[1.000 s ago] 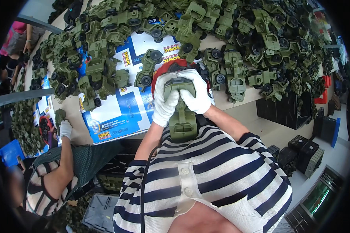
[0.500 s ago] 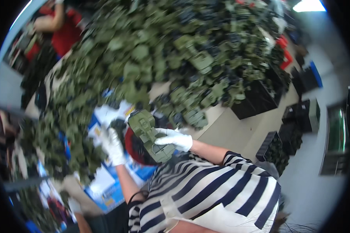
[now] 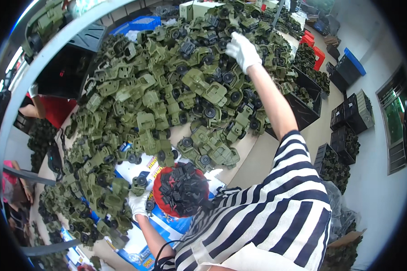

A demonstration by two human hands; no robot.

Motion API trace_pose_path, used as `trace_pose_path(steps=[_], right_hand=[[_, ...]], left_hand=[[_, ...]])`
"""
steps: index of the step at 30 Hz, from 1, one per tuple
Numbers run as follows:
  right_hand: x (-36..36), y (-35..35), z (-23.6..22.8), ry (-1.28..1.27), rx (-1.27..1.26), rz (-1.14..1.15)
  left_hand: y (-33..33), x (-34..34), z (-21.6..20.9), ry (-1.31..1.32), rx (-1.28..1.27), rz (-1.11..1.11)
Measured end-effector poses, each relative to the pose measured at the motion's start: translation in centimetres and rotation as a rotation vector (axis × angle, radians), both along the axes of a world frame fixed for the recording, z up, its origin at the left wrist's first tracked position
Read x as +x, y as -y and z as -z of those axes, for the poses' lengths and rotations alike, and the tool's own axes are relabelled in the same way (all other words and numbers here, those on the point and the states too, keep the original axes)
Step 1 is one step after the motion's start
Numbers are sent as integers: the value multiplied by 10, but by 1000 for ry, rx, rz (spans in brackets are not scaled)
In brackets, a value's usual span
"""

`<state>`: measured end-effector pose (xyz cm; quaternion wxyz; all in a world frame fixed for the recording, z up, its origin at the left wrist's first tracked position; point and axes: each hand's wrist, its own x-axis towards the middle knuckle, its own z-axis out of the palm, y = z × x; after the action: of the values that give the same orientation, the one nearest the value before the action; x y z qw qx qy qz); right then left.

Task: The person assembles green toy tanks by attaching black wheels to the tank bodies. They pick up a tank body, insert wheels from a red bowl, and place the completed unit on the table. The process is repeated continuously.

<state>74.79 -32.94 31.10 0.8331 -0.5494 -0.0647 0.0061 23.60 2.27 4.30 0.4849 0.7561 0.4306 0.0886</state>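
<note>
A big heap of olive-green toy military vehicles [image 3: 205,86] with black wheels covers the table. My right hand [image 3: 245,52], in a white glove, reaches over the far part of the heap; its fingers are stretched out and I see nothing held in them. Lower left, my gloved left hand [image 3: 139,203] is closed around a small green toy vehicle [image 3: 138,186], with black wheels showing beside the glove. Right of that hand stands a red round basin [image 3: 157,194] full of small black plastic parts [image 3: 185,187].
Printed blue and white cardboard [image 3: 167,230] lies under the basin. A black crate [image 3: 306,110] adjoins the heap on the right. More crates [image 3: 343,140] line the wall, and a grey metal bar [image 3: 13,90] curves along the left. Another person's arm [image 3: 36,104] shows there.
My right hand has gone from beside the basin to the far heap and no longer holds the green toy vehicle. The black parts in the basin are now in plain sight.
</note>
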Motion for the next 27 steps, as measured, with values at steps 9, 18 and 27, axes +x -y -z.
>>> trace_pose_path(steps=[9,18,27], right_hand=[[-225,-36,109,124,-653,-467],[-364,-106,208,846,-1259,-1076],[-370,-135,233,1042,-1373,-1018]], left_hand=[[104,-74,1,-424,805,-121],[104,-99,-10,-698,576,-55],[72,-127,17,-40,-418,-220]])
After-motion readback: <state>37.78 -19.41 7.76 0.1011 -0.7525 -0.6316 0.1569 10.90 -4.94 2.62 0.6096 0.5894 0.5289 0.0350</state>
